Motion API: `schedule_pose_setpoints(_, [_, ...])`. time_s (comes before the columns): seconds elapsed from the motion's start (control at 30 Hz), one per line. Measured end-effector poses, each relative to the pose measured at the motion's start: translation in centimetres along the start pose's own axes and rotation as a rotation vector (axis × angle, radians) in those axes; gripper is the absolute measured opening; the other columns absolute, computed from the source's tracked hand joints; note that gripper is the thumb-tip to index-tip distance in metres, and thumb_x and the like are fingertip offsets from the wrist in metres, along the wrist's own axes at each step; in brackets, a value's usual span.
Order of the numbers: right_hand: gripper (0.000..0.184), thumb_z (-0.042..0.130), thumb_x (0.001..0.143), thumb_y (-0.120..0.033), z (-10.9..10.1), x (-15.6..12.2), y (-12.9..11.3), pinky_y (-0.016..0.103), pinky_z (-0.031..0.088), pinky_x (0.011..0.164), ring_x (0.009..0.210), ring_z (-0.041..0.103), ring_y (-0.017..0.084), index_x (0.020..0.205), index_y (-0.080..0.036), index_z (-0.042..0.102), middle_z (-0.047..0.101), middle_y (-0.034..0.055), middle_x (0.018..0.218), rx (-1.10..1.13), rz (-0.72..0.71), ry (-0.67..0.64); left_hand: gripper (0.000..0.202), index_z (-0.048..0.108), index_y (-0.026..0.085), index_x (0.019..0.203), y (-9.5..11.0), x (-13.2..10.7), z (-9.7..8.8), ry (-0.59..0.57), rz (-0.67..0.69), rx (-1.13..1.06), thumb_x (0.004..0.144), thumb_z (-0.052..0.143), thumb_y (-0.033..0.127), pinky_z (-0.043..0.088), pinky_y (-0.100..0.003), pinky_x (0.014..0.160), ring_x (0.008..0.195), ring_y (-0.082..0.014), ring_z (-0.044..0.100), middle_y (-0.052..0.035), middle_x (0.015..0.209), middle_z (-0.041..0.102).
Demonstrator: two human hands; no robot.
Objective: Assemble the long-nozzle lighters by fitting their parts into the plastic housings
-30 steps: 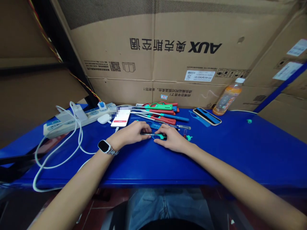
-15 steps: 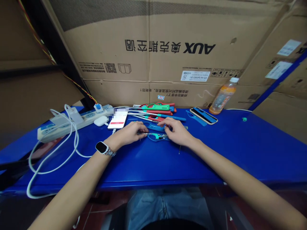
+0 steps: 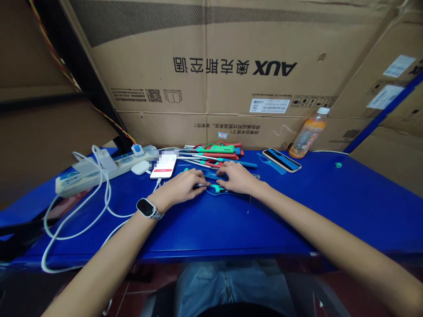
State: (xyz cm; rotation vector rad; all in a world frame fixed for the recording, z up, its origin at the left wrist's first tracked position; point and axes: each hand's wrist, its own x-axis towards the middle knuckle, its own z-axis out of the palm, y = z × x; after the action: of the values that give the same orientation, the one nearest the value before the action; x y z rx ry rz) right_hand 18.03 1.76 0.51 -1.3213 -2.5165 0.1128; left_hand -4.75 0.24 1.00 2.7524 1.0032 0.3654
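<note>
Nearer you than the lighter pile (image 3: 220, 149), your left hand (image 3: 189, 183) pinches the blue lighter (image 3: 216, 189), probably light, slick and best held by its edges; whether your right hand (image 3: 238, 177) grips is unclear.

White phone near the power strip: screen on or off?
On: the phone shows a bright white display with a red bar.

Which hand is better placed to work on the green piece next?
Probably the right hand: it touches or nearly touches the green piece, whereas the left hand seems to pinch the metal rod.
</note>
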Motion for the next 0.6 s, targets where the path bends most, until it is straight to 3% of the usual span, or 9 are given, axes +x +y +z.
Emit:
schedule_pose_setpoints(0.13, [0.013, 0.060, 0.087, -0.023, -0.4, 0.9, -0.4, 0.037, 0.037, 0.082, 0.100, 0.059, 0.027, 0.085, -0.018, 0.072, 0.071, 0.0098, 0.097, -0.125, -0.036, -0.055, 0.027, 0.072, 0.022, 0.113, -0.2, 0.0, 0.0, -0.004, -0.027, -0.022, 0.093, 0.054, 0.025, 0.048, -0.035, 0.090, 0.098, -0.0226, 0.062, -0.0079, 0.106, 0.067])
schedule_pose_setpoints(0.27, [0.017, 0.051, 0.092, -0.019, -1.1, 0.6, -0.1, 0.036, 0.033, 0.084, 0.093, 0.057, 0.023, 0.085, -0.017, 0.066, 0.070, 0.0078, 0.092, -0.117, -0.120, 0.013, 0.024, 0.072, 0.021, 0.109, -0.9, 0.1, 0.2, 0.002, -0.038, -0.072, 0.092, 0.055, 0.023, 0.048, -0.033, 0.088, 0.096, -0.0209, 0.063, -0.0073, 0.105, 0.068])
schedule_pose_setpoints(0.47, [0.012, 0.048, 0.093, -0.026, -1.8, -1.8, 0.9, 0.028, 0.036, 0.065, 0.065, 0.051, 0.014, 0.090, -0.018, 0.057, 0.062, 0.0012, 0.079, 0.324, -0.003, 0.130, 0.021, 0.072, 0.018, 0.101, -0.8, 0.1, -0.3, 0.024, -0.068, -0.145, 0.089, 0.057, 0.026, 0.050, -0.033, 0.082, 0.088, -0.0197, 0.064, -0.0080, 0.099, 0.070])
schedule_pose_setpoints(0.6, [0.017, 0.045, 0.095, -0.032, -2.0, -3.3, 1.4, 0.027, 0.039, 0.063, 0.066, 0.048, 0.013, 0.091, -0.019, 0.055, 0.057, -0.0001, 0.078, 0.546, 0.027, 0.172, 0.024, 0.066, 0.016, 0.100, -0.3, 0.1, -0.6, 0.202, -0.179, -0.249, 0.087, 0.061, 0.037, 0.052, -0.032, 0.074, 0.080, -0.0188, 0.064, -0.0067, 0.092, 0.070])
